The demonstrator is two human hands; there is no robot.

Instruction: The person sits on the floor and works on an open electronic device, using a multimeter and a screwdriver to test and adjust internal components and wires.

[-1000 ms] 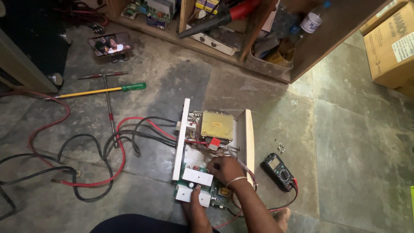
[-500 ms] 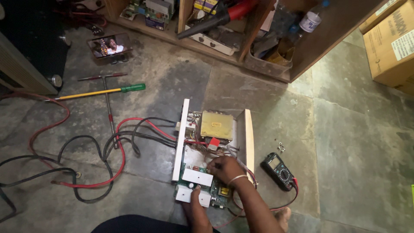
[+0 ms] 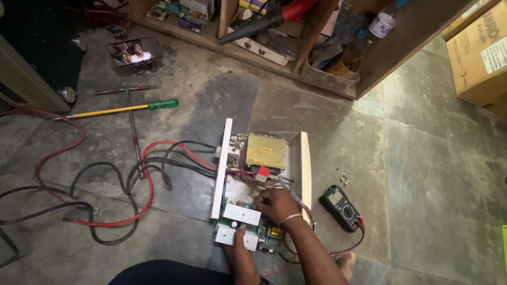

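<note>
The open white metal box with a green circuit board and a yellow block inside (image 3: pixel 261 179) lies flat on the grey stone floor (image 3: pixel 422 174), lid off so its parts can be reached. The right hand (image 3: pixel 274 205) rests on the board with fingers curled around something small; what it is, I cannot tell. The left hand (image 3: pixel 236 244) presses the near edge to steady the box. A black meter (image 3: pixel 342 207) waits just beside the box.

A single head-worn camera looks steeply down from above at the floor (image 3: pixel 422 174), from moderately near.
</note>
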